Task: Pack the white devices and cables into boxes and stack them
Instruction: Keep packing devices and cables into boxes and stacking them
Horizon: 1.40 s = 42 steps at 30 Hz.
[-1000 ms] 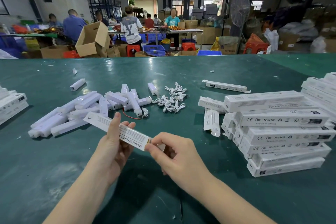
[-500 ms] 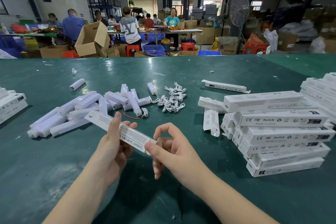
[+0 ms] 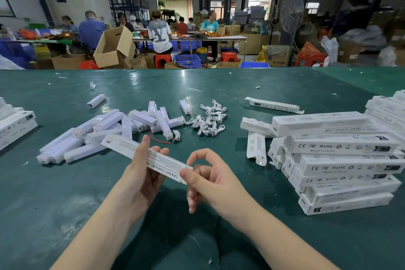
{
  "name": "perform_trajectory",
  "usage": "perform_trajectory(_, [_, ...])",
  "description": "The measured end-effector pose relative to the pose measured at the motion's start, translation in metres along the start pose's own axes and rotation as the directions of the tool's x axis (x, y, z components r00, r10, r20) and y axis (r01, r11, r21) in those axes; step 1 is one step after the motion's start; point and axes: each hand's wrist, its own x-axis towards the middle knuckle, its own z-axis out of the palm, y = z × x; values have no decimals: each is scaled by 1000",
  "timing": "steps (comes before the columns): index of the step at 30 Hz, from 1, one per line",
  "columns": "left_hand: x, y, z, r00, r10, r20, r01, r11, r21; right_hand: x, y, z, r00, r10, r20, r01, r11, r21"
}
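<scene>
Two hands work one box (image 3: 146,156) above the counter (image 3: 65,204): left hand (image 3: 140,178) grips its middle, right hand (image 3: 208,178) pinches the end flap w/ thumb + index. Risk: flap creases or contents slide out if box tips. Stack (image 3: 341,166) sits right, devices (image 3: 109,129) and cables (image 3: 208,120) beyond; open room near the front edge.

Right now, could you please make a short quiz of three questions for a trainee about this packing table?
1. True or false: the left hand holds a long white box.
2. Where is the pile of white cables? A) right of the loose white devices B) on the stacked boxes C) in the right hand
3. Fill in: the right hand's fingertips pinch the box at its near ____.

Key: 1 true; 2 A; 3 end.
</scene>
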Motion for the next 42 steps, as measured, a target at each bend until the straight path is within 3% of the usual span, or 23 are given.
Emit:
perform_trajectory(11, [-6,1,-1,997,-12,79,15,999,-37,-1,-3,-3,998,-53,16,52,998,31])
perform_trajectory(15, [-8,2,-1,995,6,95,-2,999,-48,0,-2,-4,996,-90,-4,90,995,-41])
perform_trajectory(23, [-11,-1,-3,974,-45,223,24,995,96,-1,4,-7,981,135,139,-111,980,-167])
perform_trajectory(27, [-11,0,-3,950,-65,304,40,995,88,-2,3,-5,987,112,118,-80,965,-252])
perform_trajectory(30, [-9,2,-5,939,-70,337,41,995,93,-4,0,-1,984,104,143,-74,977,-202])
perform_trajectory(35, [-9,5,-3,947,-44,319,24,998,66,-9,-8,6,982,75,173,-57,993,-107])
perform_trajectory(38, [-11,2,2,970,-42,237,40,999,16,-7,-7,5,993,34,114,-24,995,-93])
perform_trajectory(42, [-12,0,7,987,-47,153,52,998,-29,-7,-1,6,995,-88,41,95,972,-215])
